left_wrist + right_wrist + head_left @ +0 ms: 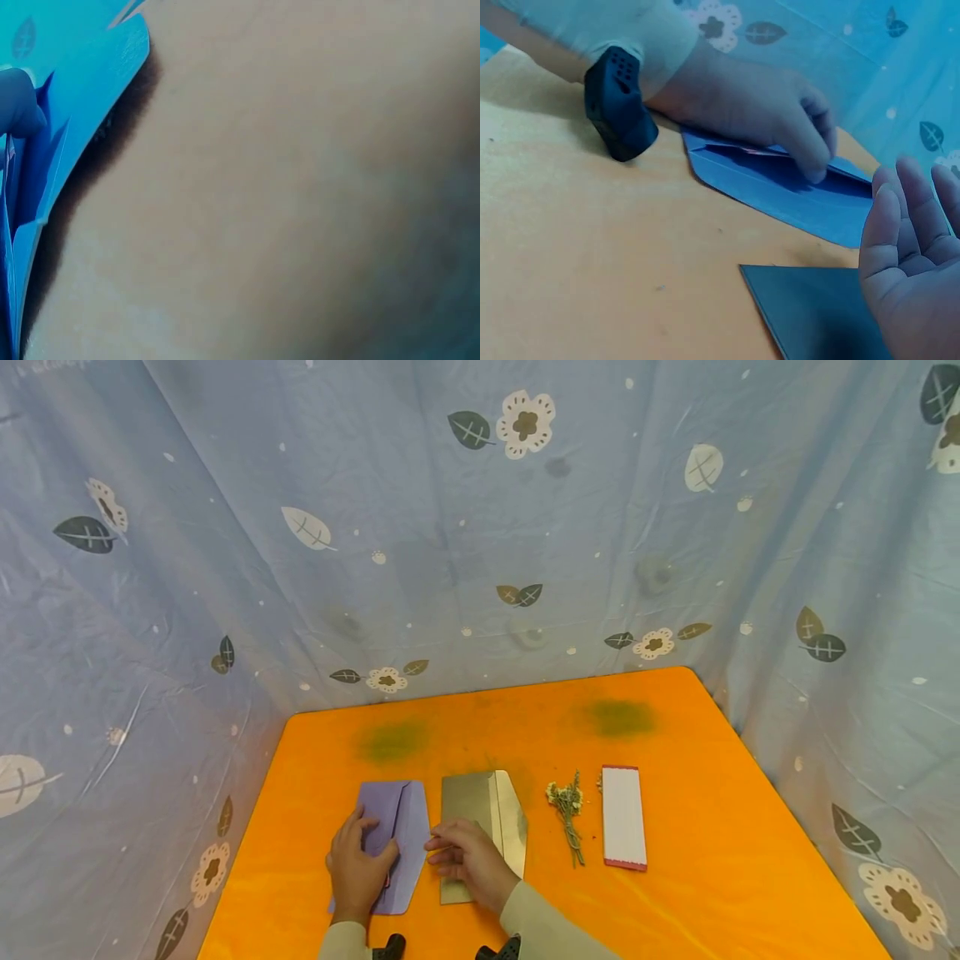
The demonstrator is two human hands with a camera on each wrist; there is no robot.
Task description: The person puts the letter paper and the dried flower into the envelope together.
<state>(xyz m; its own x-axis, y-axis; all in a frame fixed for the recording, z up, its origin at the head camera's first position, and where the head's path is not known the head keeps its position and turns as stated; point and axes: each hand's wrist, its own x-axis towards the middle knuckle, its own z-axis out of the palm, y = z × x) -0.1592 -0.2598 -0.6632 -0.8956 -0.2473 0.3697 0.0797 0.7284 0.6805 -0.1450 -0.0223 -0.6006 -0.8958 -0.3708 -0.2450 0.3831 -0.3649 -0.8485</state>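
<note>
A purple envelope (pixel 412 847) lies with its flap spread to the right. My left hand (pixel 358 868) grips it, the thumb at the pocket's mouth and the fingers bent over the far side. In the left wrist view, the thumb (pixel 19 105) touches the inside edge of the envelope, which looks blue there. A small reddish edge (pixel 387 882) shows inside the pocket; its kind is unclear. My right hand (pixel 471 860) hovers above a gold envelope (pixel 468 789), fingers loosely bent with nothing between them. The gold envelope's flap also points right.
Right of the gold envelope lies a tied bunch of dried flowers (pixel 567 814). Beside it is a white rectangular pad with red ends (pixel 624 818). An orange cloth (pixel 697 827) covers the table, and a blue patterned curtain (pixel 420 527) encloses three sides.
</note>
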